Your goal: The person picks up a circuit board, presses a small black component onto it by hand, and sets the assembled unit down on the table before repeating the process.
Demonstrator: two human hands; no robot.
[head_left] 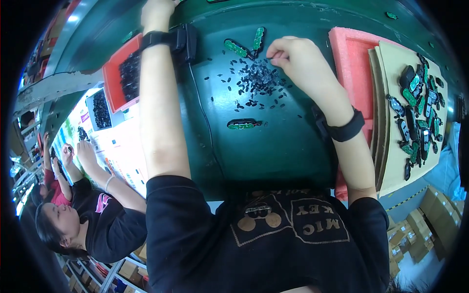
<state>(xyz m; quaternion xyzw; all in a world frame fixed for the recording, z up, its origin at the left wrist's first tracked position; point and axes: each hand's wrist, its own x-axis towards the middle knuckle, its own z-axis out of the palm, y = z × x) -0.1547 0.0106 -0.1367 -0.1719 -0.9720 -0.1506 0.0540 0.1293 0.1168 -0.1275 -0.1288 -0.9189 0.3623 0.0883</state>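
Note:
At the far end of the green table, my left hand [157,13] is stretched out. Its fingers are mostly cut off by the upper edge of the view, so I cannot see what they do. My right hand [297,52] has its fingers curled toward the thumb at the right of a loose pile of small black parts [259,80]; anything in the pinch is too small to make out. Beside it lie two long green circuit boards, one upright [259,39] and one slanted [236,48]. Nearer to me is a black housing with a green board [243,124] and short wires.
A black device [187,44] with a cable stands by my left forearm. Left are a red bin [110,73] of black parts and a co-worker [105,219]. Right, cardboard sheets [388,146] bearing several board assemblies [415,110] rest on a pink foam tray [339,53].

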